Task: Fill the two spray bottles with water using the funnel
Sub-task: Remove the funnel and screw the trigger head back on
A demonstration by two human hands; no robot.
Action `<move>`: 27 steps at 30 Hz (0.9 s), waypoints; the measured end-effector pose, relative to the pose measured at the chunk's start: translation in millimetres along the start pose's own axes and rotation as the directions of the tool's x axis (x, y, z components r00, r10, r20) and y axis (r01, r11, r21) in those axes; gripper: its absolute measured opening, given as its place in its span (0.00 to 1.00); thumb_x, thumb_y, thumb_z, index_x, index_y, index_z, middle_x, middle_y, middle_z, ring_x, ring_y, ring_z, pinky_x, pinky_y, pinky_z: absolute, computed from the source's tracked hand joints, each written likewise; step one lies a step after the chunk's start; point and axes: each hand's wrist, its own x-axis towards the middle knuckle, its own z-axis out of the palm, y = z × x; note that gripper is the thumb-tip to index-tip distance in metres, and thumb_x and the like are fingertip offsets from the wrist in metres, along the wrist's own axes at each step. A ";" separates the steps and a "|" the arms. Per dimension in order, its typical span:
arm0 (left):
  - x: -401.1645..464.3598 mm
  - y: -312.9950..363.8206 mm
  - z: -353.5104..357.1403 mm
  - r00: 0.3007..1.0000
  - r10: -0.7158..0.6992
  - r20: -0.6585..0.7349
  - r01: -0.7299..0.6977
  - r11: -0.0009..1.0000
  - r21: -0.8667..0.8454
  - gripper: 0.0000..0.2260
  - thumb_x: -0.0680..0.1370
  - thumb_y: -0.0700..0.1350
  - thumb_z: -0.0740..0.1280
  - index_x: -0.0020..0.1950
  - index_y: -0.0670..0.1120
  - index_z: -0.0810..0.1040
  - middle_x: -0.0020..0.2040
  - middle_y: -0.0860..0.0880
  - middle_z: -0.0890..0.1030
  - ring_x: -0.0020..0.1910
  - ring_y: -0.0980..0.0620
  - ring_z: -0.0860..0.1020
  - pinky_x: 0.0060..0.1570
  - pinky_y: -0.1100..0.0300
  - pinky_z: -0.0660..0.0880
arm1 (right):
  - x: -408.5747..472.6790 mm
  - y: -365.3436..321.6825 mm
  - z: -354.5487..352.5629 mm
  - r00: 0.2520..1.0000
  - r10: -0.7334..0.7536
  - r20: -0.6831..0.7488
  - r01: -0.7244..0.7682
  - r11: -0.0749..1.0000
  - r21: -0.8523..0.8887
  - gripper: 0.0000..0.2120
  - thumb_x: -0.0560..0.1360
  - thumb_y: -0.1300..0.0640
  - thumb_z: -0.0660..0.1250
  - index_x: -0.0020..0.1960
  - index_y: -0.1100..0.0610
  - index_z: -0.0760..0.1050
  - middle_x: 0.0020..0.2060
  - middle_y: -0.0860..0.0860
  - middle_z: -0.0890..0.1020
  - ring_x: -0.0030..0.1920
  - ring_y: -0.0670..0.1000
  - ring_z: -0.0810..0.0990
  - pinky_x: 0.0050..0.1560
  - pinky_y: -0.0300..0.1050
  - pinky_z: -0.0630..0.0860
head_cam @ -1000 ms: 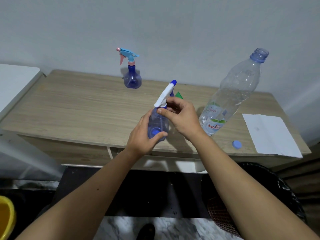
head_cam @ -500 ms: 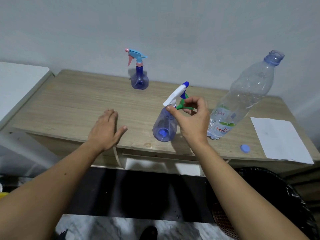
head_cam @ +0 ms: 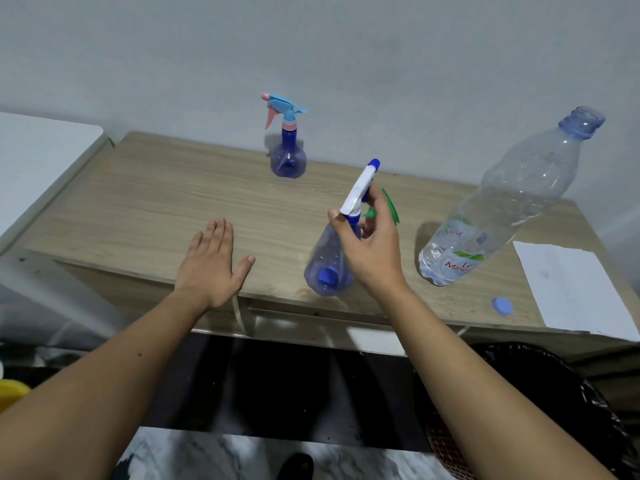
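Here, right hand [head_cam: 372, 251] grip pinching green funnel [head_cam: 389, 211], left hand [head_cam: 211, 261] flat, near spray bottle [head_cam: 329, 261] upright, nozzle away.

— What is your left hand [head_cam: 207, 268] doing?
— I'm reaching it forward flat, palm down, fingers straight, thumb splayed.
— And your right hand [head_cam: 372, 251]?
— I'm raising it, forearm extended, fingers curling round something.

One label only: the large clear water bottle [head_cam: 498, 206], standing near the right end of the desk [head_cam: 145, 202], bears red lettering reading partly "Le Miner"; remaining print illegible.
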 end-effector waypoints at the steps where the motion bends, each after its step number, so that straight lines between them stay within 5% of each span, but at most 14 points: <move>1: -0.1 0.0 0.1 1.000 0.000 0.004 0.000 1.000 0.002 0.47 0.78 0.70 0.35 0.88 0.39 0.46 0.89 0.42 0.47 0.88 0.45 0.44 0.85 0.49 0.41 | 0.7 -3.1 1.3 0.999 -0.013 0.030 0.012 1.000 0.010 0.29 0.78 0.52 0.75 0.75 0.54 0.69 0.62 0.46 0.78 0.37 0.40 0.75 0.43 0.35 0.75; 7: -0.1 0.3 0.5 1.000 -0.009 0.008 0.009 1.000 0.008 0.47 0.78 0.70 0.35 0.88 0.40 0.45 0.89 0.42 0.46 0.88 0.46 0.43 0.85 0.50 0.39 | 2.5 -12.9 8.4 0.981 0.000 0.194 -0.016 0.997 0.079 0.16 0.77 0.42 0.73 0.62 0.31 0.72 0.51 0.41 0.81 0.38 0.48 0.77 0.48 0.48 0.82; 13: -0.7 2.8 -0.7 1.000 -0.024 -0.014 0.024 1.000 -0.014 0.46 0.78 0.70 0.38 0.88 0.41 0.46 0.89 0.43 0.47 0.88 0.48 0.44 0.85 0.51 0.39 | -5.6 7.3 23.5 0.919 0.192 0.346 -0.182 0.981 -0.061 0.18 0.77 0.40 0.73 0.62 0.48 0.80 0.33 0.49 0.80 0.31 0.48 0.79 0.40 0.47 0.81; 16: 0.8 3.1 0.3 0.999 -0.033 -0.006 0.033 0.999 -0.017 0.47 0.77 0.70 0.37 0.88 0.41 0.45 0.89 0.44 0.47 0.88 0.48 0.43 0.85 0.51 0.39 | -6.7 17.6 32.7 0.860 0.283 0.424 -0.299 0.954 -0.030 0.15 0.77 0.42 0.74 0.54 0.53 0.83 0.37 0.47 0.83 0.34 0.45 0.80 0.41 0.44 0.79; 18: 1.3 2.8 0.5 0.999 -0.036 -0.004 0.035 0.999 -0.017 0.47 0.76 0.70 0.37 0.88 0.41 0.45 0.89 0.44 0.46 0.88 0.49 0.43 0.85 0.51 0.39 | -6.6 23.4 38.3 0.832 0.309 0.461 -0.325 0.945 -0.047 0.22 0.72 0.36 0.73 0.51 0.54 0.83 0.40 0.48 0.86 0.38 0.44 0.81 0.45 0.44 0.79; 22: 1.3 2.0 1.3 0.999 -0.033 -0.006 0.033 0.999 -0.007 0.47 0.77 0.70 0.37 0.88 0.41 0.45 0.89 0.44 0.46 0.88 0.49 0.43 0.85 0.51 0.39 | -8.2 29.1 46.4 0.803 0.340 0.490 -0.365 0.930 -0.047 0.27 0.68 0.31 0.72 0.50 0.54 0.84 0.47 0.54 0.89 0.43 0.48 0.84 0.54 0.54 0.82; 27: 1.3 1.5 2.0 1.000 -0.029 -0.009 0.029 1.000 0.000 0.47 0.78 0.70 0.36 0.88 0.41 0.45 0.89 0.44 0.46 0.88 0.48 0.43 0.86 0.50 0.40 | -9.3 27.4 47.7 0.802 0.348 0.485 -0.394 0.919 -0.008 0.23 0.74 0.37 0.73 0.48 0.58 0.84 0.47 0.59 0.88 0.41 0.52 0.84 0.49 0.52 0.83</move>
